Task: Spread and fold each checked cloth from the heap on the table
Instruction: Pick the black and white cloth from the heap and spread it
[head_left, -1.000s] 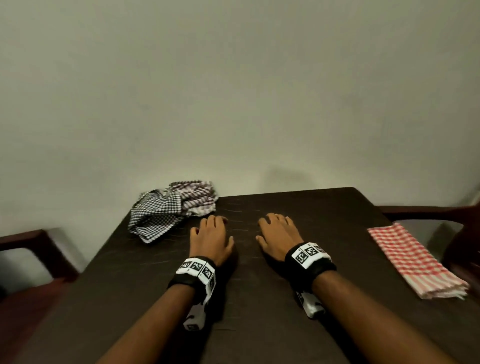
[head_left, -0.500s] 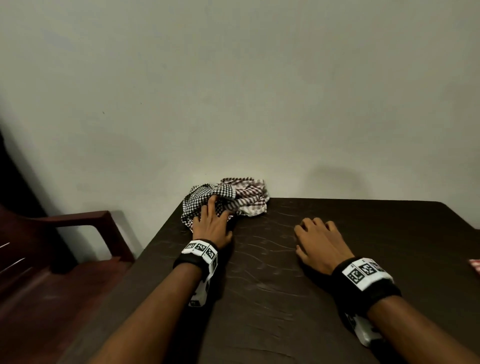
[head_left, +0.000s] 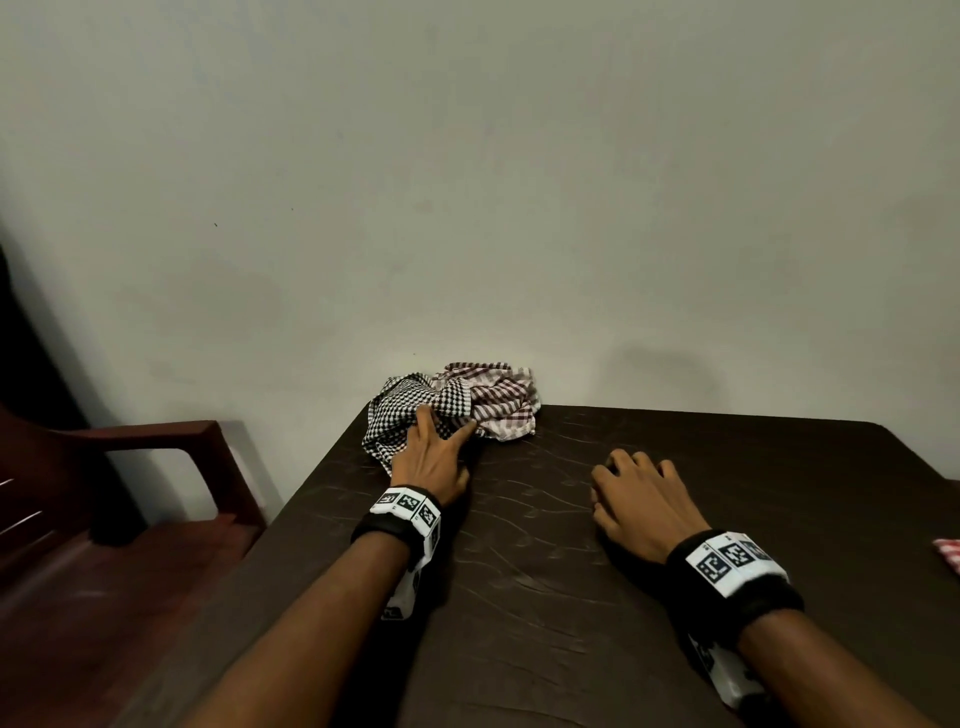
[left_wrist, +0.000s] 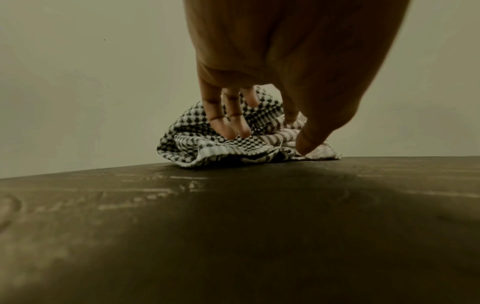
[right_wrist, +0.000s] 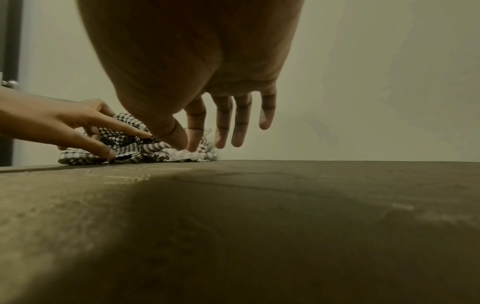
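Observation:
A heap of two crumpled cloths lies at the table's far left corner: a black-and-white checked cloth (head_left: 397, 413) and a brown checked cloth (head_left: 506, 402) beside it. My left hand (head_left: 441, 441) rests on the black-and-white cloth (left_wrist: 187, 142) with straight fingers, and its thumb tip touches the brown cloth's (left_wrist: 288, 133) near edge. To the right, apart from the heap, my right hand (head_left: 639, 499) lies palm down on the dark table (head_left: 545, 623), fingers relaxed and holding nothing. The right wrist view shows the left hand's fingers (right_wrist: 103, 125) spread on the heap (right_wrist: 127, 145).
A red checked cloth (head_left: 948, 558) peeks in at the right edge of the table. A dark red plastic chair (head_left: 156, 441) stands left of the table. A plain wall rises right behind the heap.
My left hand has slid forward from the bare table onto the heap and its thumb has spread out. The view has swung left. The right hand stays on the table.

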